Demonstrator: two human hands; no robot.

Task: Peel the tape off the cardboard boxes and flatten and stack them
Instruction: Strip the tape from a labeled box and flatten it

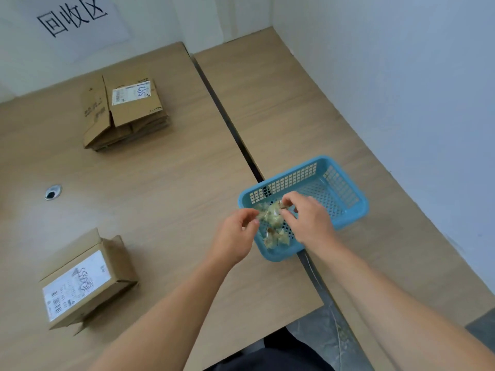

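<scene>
Evidently the tape-disposal step is in hand. A crumpled wad of tape (270, 214) is pinched between the left hand (235, 236) and the right hand (308, 220), with thumb and forefinger of each closed on it and the remaining fingers loosely curled. The wad is held just above the near corner of the blue basket (348, 188), which is found at about four o'clock in the view, set across the seam between the two tables. A second clump of tape (276, 238) is seen lying on the basket floor, at six o'clock from the held wad.

At about eleven o'clock, well apart from the hands, a stack of flattened boxes (126, 113) is laid on the table (160, 183), a labelled panel uppermost. At eight o'clock a box (85, 282) is seen, not yet flattened, its labelled face up and its end flaps apparently loose. Whether any tape is left on it cannot be told.

The task is judged to be well along, with one box left to collapse. Next, the wad must be released into the basket. As tape clings to skin, it will probably have to be scraped off one hand by the other, not simply dropped. Once the hands are freed, the box at eight o'clock would be reached for, checked for tape, pressed flat and carried to the stack at eleven o'clock.
</scene>
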